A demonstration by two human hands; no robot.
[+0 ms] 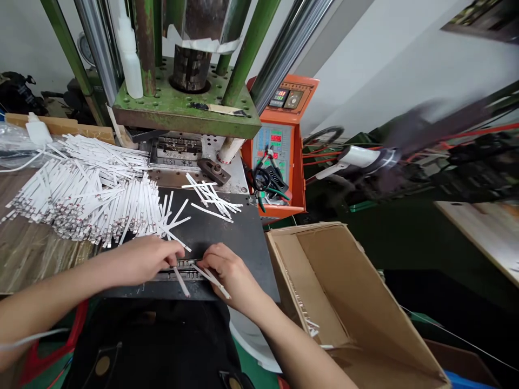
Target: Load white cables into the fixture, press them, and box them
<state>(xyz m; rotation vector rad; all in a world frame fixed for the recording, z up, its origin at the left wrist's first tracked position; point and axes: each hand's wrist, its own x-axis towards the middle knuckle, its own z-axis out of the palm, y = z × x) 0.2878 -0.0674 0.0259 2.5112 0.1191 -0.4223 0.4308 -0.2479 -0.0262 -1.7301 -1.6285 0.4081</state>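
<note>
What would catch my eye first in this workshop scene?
The green press with chrome columns towers at top centre, an orange control box to its right. A heap of white strips covers the wooden bench at left. The left hand and right hand work at a metal fixture front centre, beside an open cardboard box.

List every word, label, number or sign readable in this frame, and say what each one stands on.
Digital readouts on top of the orange control box: too small to read.
Red digits on the box's front panel: too blurred to read.
Markings on the pale plate under the press: too small to read.
Nothing else is legible.
</note>
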